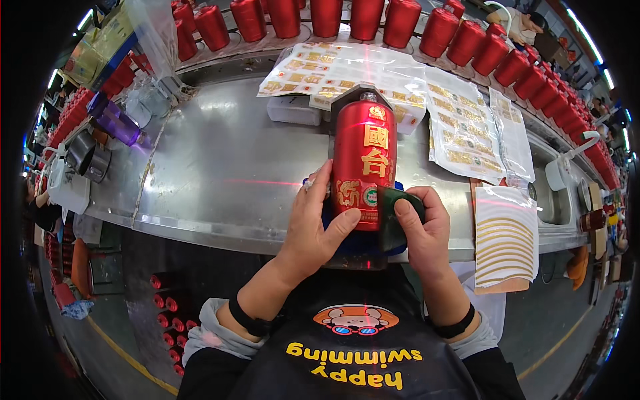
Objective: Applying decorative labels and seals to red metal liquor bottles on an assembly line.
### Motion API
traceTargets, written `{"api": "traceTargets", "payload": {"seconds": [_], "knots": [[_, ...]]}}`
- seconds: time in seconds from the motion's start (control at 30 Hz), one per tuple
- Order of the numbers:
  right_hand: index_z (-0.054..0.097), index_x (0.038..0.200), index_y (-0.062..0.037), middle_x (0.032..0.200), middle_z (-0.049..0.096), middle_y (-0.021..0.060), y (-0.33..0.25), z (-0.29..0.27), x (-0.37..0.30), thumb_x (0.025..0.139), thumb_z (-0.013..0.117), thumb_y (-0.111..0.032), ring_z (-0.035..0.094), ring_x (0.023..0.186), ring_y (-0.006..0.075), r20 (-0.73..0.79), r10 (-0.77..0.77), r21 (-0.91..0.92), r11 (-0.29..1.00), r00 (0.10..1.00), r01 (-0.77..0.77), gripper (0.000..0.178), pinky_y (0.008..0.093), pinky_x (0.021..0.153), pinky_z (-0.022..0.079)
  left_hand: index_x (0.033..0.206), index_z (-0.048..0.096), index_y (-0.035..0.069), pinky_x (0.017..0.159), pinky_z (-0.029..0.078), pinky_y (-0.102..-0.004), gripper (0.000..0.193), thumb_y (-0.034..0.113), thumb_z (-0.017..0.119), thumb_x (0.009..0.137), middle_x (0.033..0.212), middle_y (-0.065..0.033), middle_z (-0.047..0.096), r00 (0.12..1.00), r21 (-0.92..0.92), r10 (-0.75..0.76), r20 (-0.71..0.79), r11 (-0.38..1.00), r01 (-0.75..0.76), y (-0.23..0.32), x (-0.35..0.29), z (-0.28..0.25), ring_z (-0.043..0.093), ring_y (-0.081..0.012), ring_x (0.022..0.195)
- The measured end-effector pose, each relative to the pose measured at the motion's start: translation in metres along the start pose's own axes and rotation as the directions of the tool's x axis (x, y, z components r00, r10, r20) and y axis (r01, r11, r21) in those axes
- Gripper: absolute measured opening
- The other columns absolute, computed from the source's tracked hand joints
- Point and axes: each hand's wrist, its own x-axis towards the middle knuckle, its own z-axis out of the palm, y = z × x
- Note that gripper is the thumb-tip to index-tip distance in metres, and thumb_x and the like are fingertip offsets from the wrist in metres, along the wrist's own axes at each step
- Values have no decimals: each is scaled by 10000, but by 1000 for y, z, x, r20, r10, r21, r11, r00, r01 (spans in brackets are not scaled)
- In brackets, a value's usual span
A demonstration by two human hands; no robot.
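A red bottle (345,143) with gold characters and a small round green-and-white label leans in a dark holder (360,91) at the near edge of the metal bench. Along its lower left side my left hand (310,230) is closed, thumb across the front and fingers against the side. My right hand (430,233) grips a dark green flat pad (393,227), thumb on its face, and the pad's edge lies against the lower right of the bottle. Blue parts show behind the bottle's base. The undersides of both hands' grips are partly hidden.
Sheets of gold labels (320,67) lie behind the bottle, with more label sheets (463,127) to the right. Curved gold strips on a white sheet (507,233) overhang the front edge. Red bottles (327,17) line the far conveyor. A purple bottle (117,120) stands left, a sink (552,200) right.
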Motion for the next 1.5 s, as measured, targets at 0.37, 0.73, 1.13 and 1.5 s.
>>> {"api": "traceTargets", "payload": {"seconds": [0.37, 0.73, 1.13, 1.5], "knots": [[553, 1021, -16, 850, 624, -11, -1, 2, 0, 937, 669, -172, 533, 751, 30, 1, -22, 6, 1000, 1000, 22, 212, 190, 669, 453, 1442, 289, -85, 1090, 313, -409, 765, 320, 649, 902, 1382, -256, 432, 999, -30, -34, 12, 999, 35, 7, 3, -1, 432, -339, 1279], [559, 1017, -13, 837, 629, -4, 1, 0, 0, 936, 668, -184, 543, 753, 33, -12, -21, -18, 1000, 1000, 21, 219, 194, 664, 457, 1248, 605, 19, 1115, 243, -492, 462, 104, 620, 795, 1150, -113, 661, 889, 407, 441, -124, 839, -360, 32, -10, -8, 488, -316, 1229], [562, 1001, -15, 829, 610, -8, 4, -2, 0, 928, 671, -161, 527, 732, 35, -26, -17, 14, 1000, 1000, 17, 196, 202, 656, 455, 1267, 631, 75, 1138, 191, -527, 463, 38, 617, 806, 1070, -67, 719, 887, 657, 461, 3, 668, -350, 5, -40, -12, 546, -255, 1176], [567, 972, -24, 780, 575, -24, 14, -17, -6, 918, 671, -138, 494, 702, 37, -82, -51, -50, 998, 995, 47, 163, 208, 615, 429, 1222, 670, 140, 1126, 213, -532, 444, 64, 628, 787, 1005, -16, 726, 824, 658, 551, 135, 572, -491, 11, -28, -20, 529, -219, 1174]]}}
